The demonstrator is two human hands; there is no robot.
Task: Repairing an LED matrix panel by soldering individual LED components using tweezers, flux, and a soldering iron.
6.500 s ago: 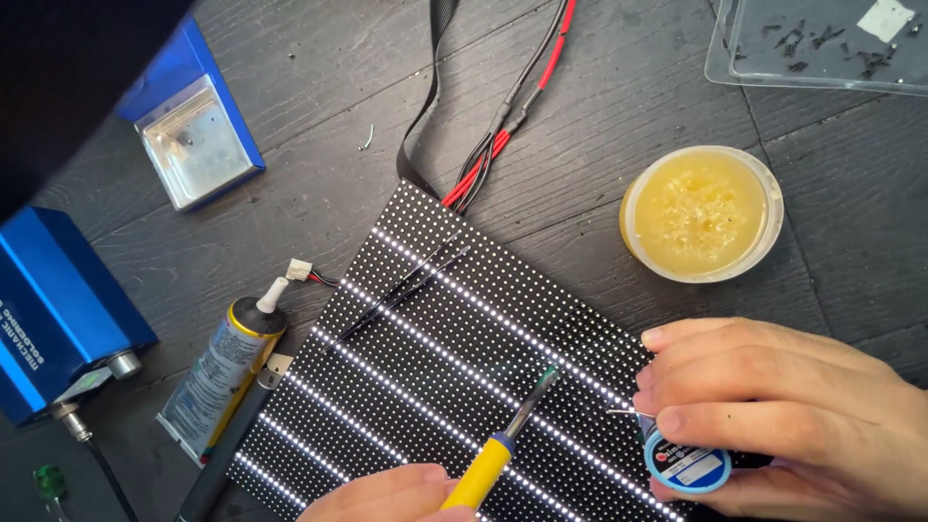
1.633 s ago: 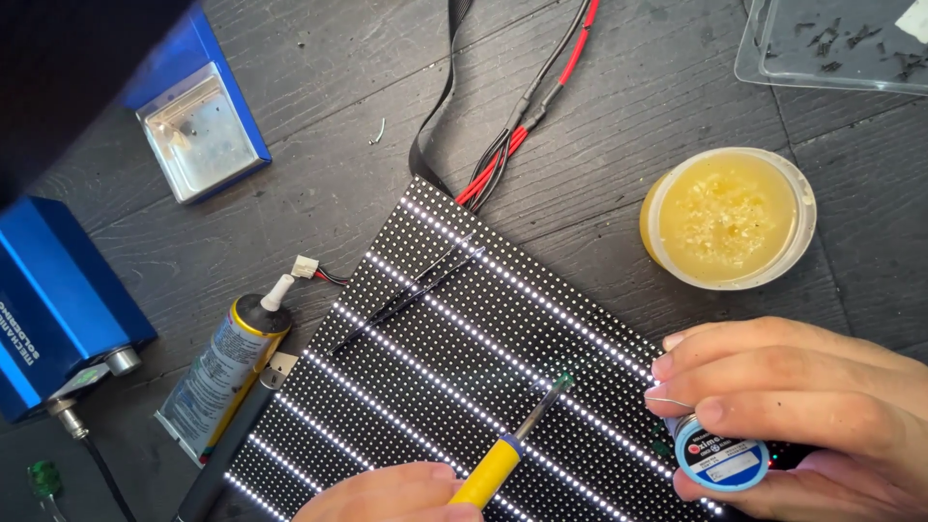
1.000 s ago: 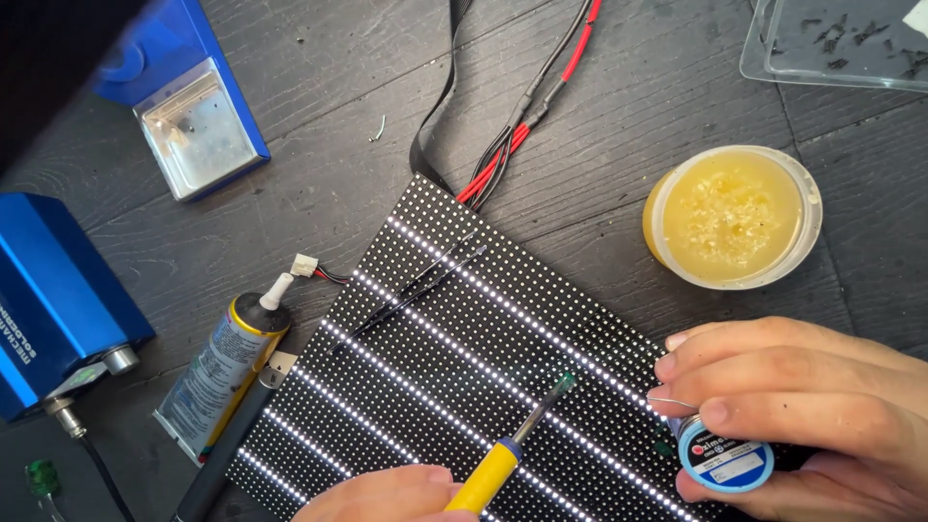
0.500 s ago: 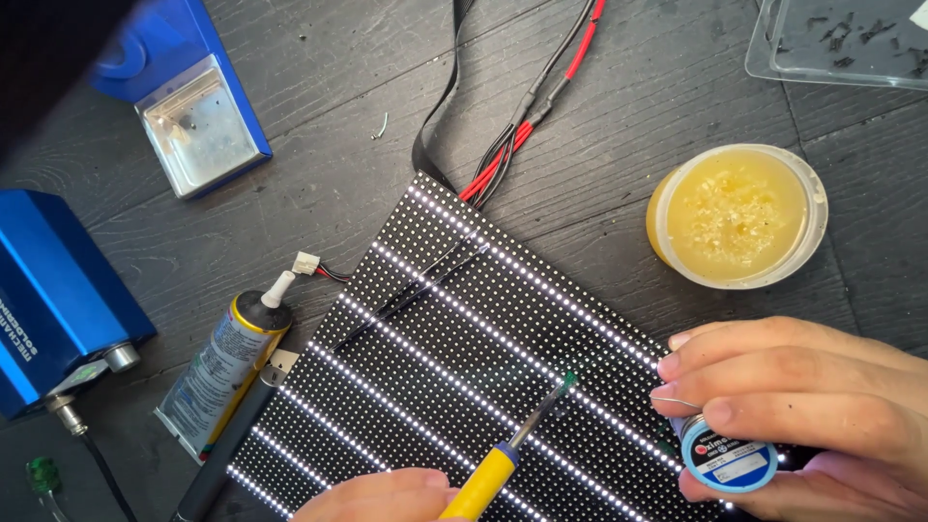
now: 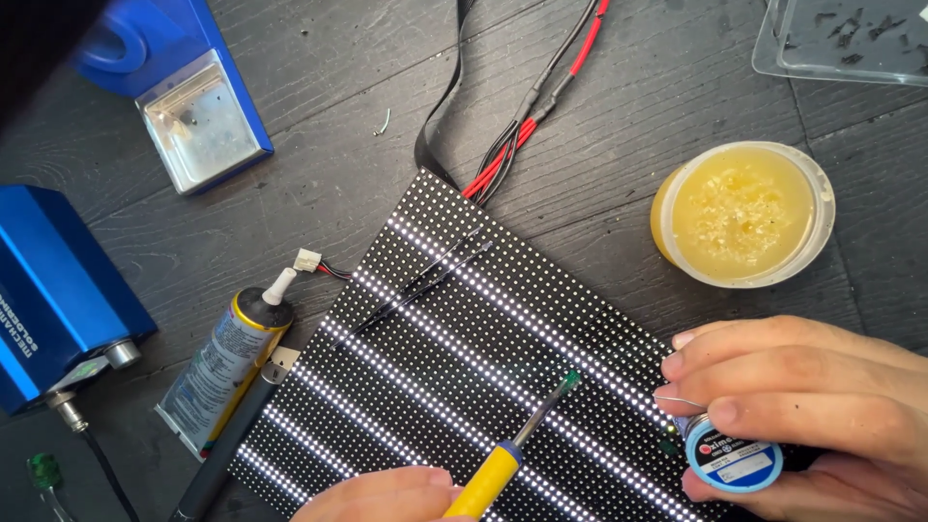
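Observation:
A black panel of lit white dots (image 5: 454, 358) lies slantwise on the dark wooden table (image 5: 319, 174). My left hand (image 5: 387, 495), at the bottom edge, holds a yellow-handled soldering iron (image 5: 517, 447) whose tip rests on the panel's lower right part. My right hand (image 5: 802, 406) lies on the panel's right corner. It grips a small blue spool of solder wire (image 5: 732, 462), with a thin wire end sticking out toward the iron's tip.
A round tub of yellow flux paste (image 5: 742, 213) stands right of the panel. Red and black cables (image 5: 522, 116) run off the panel's top. A glue tube (image 5: 227, 362), a blue box (image 5: 48, 300), a blue stand (image 5: 188, 97) and a clear tray (image 5: 851, 39) lie around.
The iron's tip has shifted slightly along the panel's lower right part. Both hands stay where they were; the view has drifted a little.

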